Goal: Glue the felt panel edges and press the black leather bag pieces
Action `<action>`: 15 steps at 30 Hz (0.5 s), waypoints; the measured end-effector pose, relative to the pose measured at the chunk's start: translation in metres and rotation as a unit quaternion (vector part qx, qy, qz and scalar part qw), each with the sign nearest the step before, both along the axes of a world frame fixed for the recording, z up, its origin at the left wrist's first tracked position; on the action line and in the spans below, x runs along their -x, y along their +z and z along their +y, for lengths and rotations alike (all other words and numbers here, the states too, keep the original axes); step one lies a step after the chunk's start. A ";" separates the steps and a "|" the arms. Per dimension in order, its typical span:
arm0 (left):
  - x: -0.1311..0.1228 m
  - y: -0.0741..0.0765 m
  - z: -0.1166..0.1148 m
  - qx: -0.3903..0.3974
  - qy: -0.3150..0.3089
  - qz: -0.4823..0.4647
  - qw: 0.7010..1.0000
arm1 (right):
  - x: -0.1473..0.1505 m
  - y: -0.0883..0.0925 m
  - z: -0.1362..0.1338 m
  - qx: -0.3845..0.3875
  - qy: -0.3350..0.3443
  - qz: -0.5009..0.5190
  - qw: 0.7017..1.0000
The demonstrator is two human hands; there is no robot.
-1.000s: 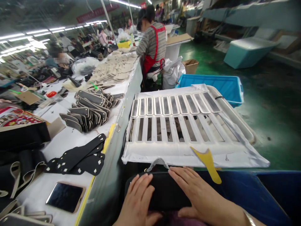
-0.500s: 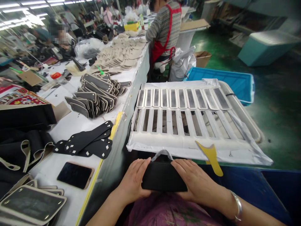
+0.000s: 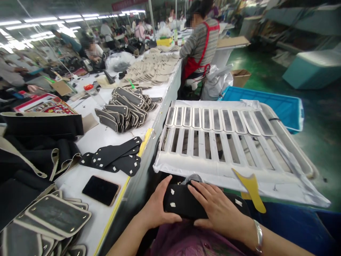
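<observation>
A black rounded panel [image 3: 183, 201] with small white tabs stuck near its ends lies across my lap. My left hand [image 3: 157, 206] grips its left end, thumb at the near edge and fingers at the far edge. Over its middle is my right hand [image 3: 218, 204], fingers across the face and thumb along the near edge, hiding part of it. The panel's right end shows beyond that wrist. A crumpled grey translucent strip [image 3: 192, 179] pokes up behind the panel. Similar black panels with white tabs [image 3: 114, 156] are piled on the table to the left.
A white-covered slotted rack [image 3: 183, 166] holds a row of dark panels, with a yellow template [image 3: 252, 188] at its front edge. On the table [image 3: 87, 142] are a phone [image 3: 101, 190] and stacks of edged panels [image 3: 125, 106]. A co-worker [image 3: 201, 46] sits ahead, beside a blue bin [image 3: 266, 103].
The panel has opened out from a shorter plain shape, so its tabbed face shows. My right hand has moved onto that face. The whole view has shifted, moving the scene right and slightly down.
</observation>
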State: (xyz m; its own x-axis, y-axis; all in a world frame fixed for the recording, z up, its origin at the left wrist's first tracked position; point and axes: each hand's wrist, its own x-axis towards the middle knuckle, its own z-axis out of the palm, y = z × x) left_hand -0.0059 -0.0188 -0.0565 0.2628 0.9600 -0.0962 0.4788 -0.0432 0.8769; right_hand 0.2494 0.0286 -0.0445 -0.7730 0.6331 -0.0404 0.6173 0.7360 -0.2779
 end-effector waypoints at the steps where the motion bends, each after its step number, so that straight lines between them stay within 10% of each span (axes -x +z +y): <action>1: 0.005 -0.002 -0.004 0.033 0.047 -0.060 0.997 | -0.001 0.000 0.001 -0.011 0.008 0.000 1.000; 7: 0.013 -0.003 -0.010 0.102 0.160 -0.181 0.965 | 0.006 0.005 0.012 -0.014 0.179 -0.002 0.984; 15: -0.005 0.007 0.002 0.074 0.185 -0.094 0.975 | 0.005 -0.001 0.007 -0.021 0.160 0.015 0.987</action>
